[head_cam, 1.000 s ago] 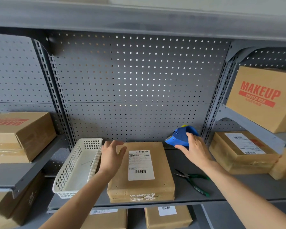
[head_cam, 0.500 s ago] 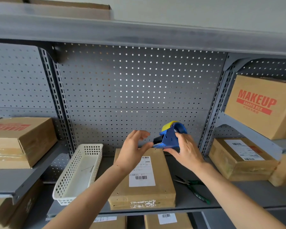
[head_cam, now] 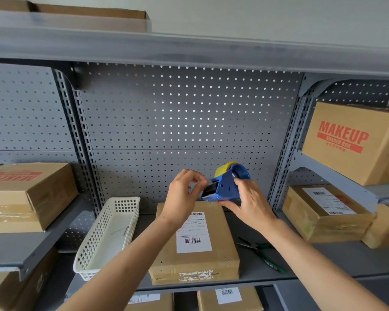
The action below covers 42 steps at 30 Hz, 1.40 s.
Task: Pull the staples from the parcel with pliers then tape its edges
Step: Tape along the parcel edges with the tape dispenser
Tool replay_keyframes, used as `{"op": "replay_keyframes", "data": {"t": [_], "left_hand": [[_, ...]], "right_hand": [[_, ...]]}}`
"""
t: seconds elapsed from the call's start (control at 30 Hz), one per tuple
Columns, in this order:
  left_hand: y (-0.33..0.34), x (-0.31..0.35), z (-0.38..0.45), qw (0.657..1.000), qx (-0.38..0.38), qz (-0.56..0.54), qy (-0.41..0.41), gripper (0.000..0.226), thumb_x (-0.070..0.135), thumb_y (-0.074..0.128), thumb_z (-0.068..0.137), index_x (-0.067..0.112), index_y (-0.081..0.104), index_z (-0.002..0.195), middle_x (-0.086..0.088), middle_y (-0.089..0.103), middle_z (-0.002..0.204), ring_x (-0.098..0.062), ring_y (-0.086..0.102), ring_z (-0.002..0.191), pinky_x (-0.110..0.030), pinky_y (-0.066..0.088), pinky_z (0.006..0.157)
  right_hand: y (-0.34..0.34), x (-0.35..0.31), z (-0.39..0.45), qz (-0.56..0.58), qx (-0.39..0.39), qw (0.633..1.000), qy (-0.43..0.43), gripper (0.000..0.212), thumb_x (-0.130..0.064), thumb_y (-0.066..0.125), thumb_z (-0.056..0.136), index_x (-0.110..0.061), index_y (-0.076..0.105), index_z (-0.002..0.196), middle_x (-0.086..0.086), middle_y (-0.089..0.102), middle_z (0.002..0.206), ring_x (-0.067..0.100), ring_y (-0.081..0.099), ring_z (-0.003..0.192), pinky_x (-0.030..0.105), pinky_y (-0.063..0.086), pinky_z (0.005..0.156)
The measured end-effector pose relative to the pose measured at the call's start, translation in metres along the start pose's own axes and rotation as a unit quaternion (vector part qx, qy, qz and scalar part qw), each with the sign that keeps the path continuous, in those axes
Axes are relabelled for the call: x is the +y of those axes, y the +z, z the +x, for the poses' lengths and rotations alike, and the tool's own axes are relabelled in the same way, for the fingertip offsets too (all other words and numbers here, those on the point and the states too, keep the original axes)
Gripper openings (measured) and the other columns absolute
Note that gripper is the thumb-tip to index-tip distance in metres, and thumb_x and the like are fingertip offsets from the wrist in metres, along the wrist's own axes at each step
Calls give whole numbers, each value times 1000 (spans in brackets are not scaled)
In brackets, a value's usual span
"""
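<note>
Your right hand [head_cam: 248, 203] lifted the tape dispenser [head_cam: 228, 184] off the shelf — your left hand [head_cam: 182, 197] rose from the parcel [head_cam: 195, 241] to its mouth.

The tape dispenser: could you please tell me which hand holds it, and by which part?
The right hand grips the blue tape dispenser by its body; the left hand pinches at its front mouth.

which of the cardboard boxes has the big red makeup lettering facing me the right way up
The brown cardboard box on the upper right shelf. The left box's red print reads upside down; the others show only white labels.
</note>
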<state>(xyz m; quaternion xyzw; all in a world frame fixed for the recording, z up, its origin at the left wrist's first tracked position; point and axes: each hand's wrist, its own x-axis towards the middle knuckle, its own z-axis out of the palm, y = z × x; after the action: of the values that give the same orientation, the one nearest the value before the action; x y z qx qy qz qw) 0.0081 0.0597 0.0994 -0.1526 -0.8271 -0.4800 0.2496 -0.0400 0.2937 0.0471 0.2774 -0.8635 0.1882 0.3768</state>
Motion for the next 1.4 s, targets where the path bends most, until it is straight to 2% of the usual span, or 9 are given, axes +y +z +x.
{"op": "replay_keyframes", "data": {"t": [0.17,0.27,0.47,0.57,0.67,0.93,1.1,1.27,1.4], "left_hand": [[0,8,7,1000,-1,-19,9,11,23,67,98,26,66,88,12,63,100,5,57,92,-6,40,74],[2,14,11,1000,-10,-17,23,12,23,67,98,28,64,87,11,64,100,3,57,91,-6,40,74],[8,28,19,998,-32,-41,42,13,20,68,97,23,64,85,10,65,96,0,58,86,-6,38,73],[9,32,20,996,-50,-42,63,11,19,67,98,17,66,87,9,67,95,-3,59,87,-6,39,72],[8,31,20,994,-64,-50,68,10,22,68,97,18,67,88,9,69,95,-6,60,87,-7,39,72],[13,31,8,989,-123,-51,58,10,23,68,98,22,68,88,12,70,92,-7,58,86,-7,39,73],[20,34,-8,984,-169,-41,37,10,21,68,97,20,70,88,14,69,85,2,58,82,-4,40,71],[28,34,-25,978,-203,-40,26,10,18,69,96,14,71,87,11,71,77,2,59,72,-3,42,69],[32,32,-35,971,-237,-34,22,10,18,69,96,11,71,89,3,74,79,-5,64,73,-6,46,69]], "right_hand": [[-13,-8,-6,10,16,1000,12,70,-68,63,87,-10,50,123,10,67,100,21,55,94,30,49,76],[-20,-10,-11,-8,30,999,21,69,-67,69,83,-11,53,119,9,70,100,25,62,91,30,49,73],[-37,-20,-24,-41,51,996,53,84,-85,53,85,-4,62,106,6,69,94,26,65,85,31,50,67],[-47,-30,-31,-40,56,995,68,81,-86,52,85,-7,60,106,4,68,86,26,66,72,29,49,56],[-55,-40,-38,-33,51,993,100,83,-89,51,84,-10,59,110,0,66,78,26,65,60,33,51,48],[-67,-75,-68,-42,77,982,169,83,-89,45,84,-9,60,100,1,63,67,27,62,55,35,48,45],[-73,-92,-98,-58,80,970,221,75,-87,47,84,-13,57,92,-1,64,67,21,61,53,35,50,45],[-74,-109,-123,-63,83,962,251,70,-85,50,85,-15,53,86,-3,63,65,15,57,50,23,42,45],[-74,-122,-139,-60,78,954,283,57,-78,57,83,-21,47,83,-6,62,65,13,55,51,21,42,46]]}}
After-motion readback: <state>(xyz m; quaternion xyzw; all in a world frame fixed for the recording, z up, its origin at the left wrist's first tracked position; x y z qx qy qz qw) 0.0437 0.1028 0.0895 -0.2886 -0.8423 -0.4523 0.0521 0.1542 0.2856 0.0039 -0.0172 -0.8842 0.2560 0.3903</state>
